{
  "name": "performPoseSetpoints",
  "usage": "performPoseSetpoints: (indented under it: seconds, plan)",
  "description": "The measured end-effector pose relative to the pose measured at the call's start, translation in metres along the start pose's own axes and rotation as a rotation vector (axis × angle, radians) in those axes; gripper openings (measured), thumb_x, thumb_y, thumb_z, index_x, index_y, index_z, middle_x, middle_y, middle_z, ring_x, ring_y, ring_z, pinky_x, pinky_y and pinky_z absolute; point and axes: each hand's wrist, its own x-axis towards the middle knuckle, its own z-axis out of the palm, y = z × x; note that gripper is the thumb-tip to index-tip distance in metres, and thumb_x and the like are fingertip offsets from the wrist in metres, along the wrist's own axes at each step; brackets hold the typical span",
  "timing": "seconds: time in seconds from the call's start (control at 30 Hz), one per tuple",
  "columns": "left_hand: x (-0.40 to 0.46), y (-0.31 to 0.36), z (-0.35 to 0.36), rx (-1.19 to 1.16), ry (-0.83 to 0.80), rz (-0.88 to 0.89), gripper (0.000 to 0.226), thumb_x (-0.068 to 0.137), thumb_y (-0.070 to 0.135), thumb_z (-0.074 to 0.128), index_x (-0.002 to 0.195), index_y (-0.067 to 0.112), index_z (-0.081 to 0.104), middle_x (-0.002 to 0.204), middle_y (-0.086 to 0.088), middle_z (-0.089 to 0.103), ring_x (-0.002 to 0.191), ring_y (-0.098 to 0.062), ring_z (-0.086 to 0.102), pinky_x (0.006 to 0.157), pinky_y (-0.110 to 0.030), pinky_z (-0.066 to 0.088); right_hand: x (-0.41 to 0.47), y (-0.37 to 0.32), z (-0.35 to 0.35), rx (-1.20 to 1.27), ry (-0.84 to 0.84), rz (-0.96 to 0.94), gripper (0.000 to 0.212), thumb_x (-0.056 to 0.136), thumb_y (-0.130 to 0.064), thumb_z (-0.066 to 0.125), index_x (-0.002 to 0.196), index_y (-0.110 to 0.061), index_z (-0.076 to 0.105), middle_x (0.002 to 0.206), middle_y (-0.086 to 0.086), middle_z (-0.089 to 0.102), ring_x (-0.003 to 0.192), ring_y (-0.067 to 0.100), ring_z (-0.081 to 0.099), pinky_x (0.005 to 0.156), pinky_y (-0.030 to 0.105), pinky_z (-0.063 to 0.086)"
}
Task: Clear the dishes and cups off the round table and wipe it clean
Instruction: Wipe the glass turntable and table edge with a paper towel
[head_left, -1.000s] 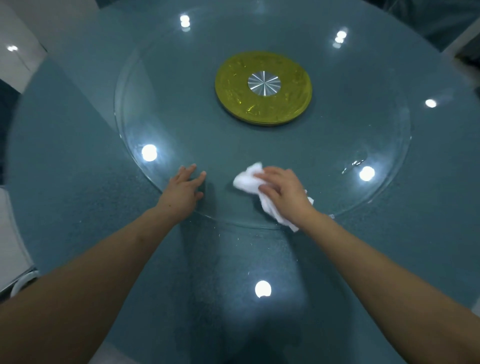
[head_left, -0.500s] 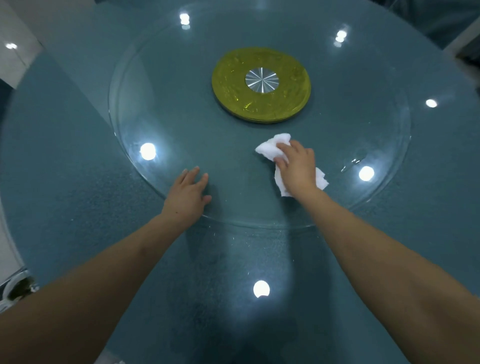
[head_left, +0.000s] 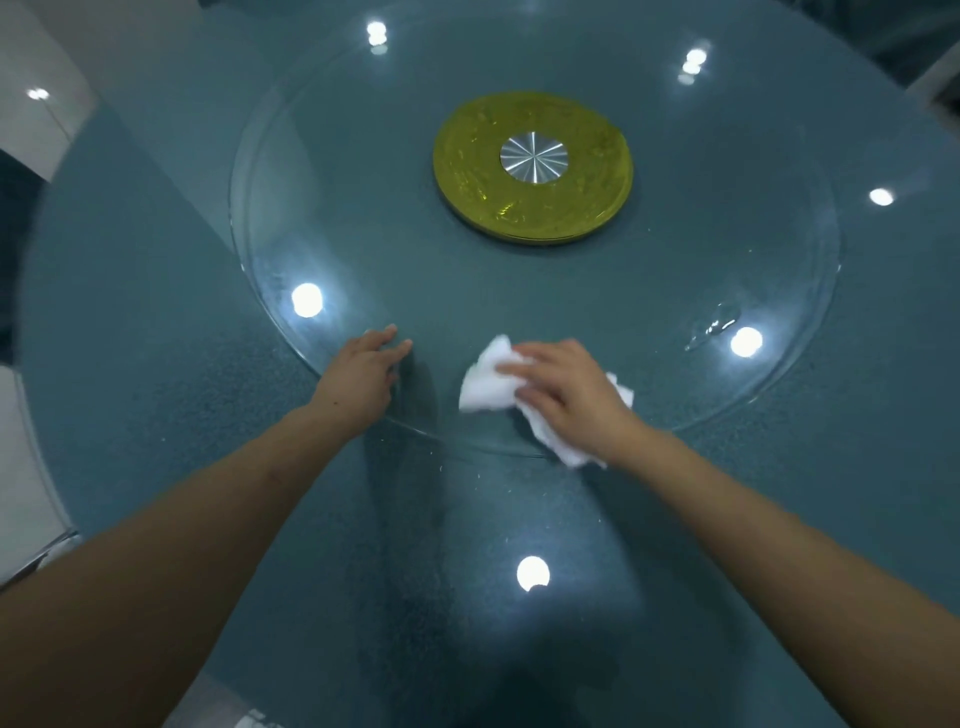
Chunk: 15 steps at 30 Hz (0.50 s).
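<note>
Right hand (head_left: 566, 395): fingers bent over a crumpled white cloth (head_left: 493, 387), pressing it flat onto the glass turntable (head_left: 322, 171) near that disc's six-o'clock rim. The cloth protrudes from under the hand at both ends, its long axis running from ten o'clock to four o'clock, its lower tail lying across the rim. Left hand (head_left: 361, 382): released, fingers straight and flat on the glass at the seven-o'clock rim, apparently steadying the disc; it holds nothing. The two hands lie side by side, apart, the cloth between them but touching only the right.

Outward: the turntable rests on the round table (head_left: 156, 374), a dark teal top carrying bright reflected lamp spots. At the disc's centre, twelve o'clock from the hands, sits a yellow hub (head_left: 587, 202) with a metal cap (head_left: 533, 157). No dishes or cups are visible, so clearing appears complete and wiping in progress.

A wet streak (head_left: 714, 325) remains on the glass at two o'clock from the cloth; the right hand is the nearer, and reaching it would mean sweeping rightward and away.
</note>
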Motion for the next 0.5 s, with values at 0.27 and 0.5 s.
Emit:
performPoseSetpoints:
  seconds: [0.27,0.5]
  plan:
    - [-0.007,-0.001,0.006,0.007,-0.036,0.005,0.057,0.105,0.015,0.051,0.159,0.02,0.034,0.169,-0.007,0.019,0.155,-0.036,0.016,0.125,-0.043,0.017,0.031,-0.031,0.052,-0.003,0.017,0.108,0.029,0.095,-0.018,0.064,0.122,-0.02,0.074,0.132,0.009,0.066,0.089,0.035,0.052,0.088,0.04,0.047]
    - [-0.005,0.012,0.007,0.023,0.06,-0.061,0.044,0.1,0.011,0.051,0.144,0.008,0.055,0.159,-0.016,0.038,0.144,-0.04,0.035,0.119,-0.045,0.03,-0.05,-0.023,0.006,0.139,-0.182,-0.072,0.028,0.101,-0.028,0.06,0.125,-0.024,0.072,0.137,-0.002,0.062,0.103,0.02,0.053,0.099,0.028,0.039]
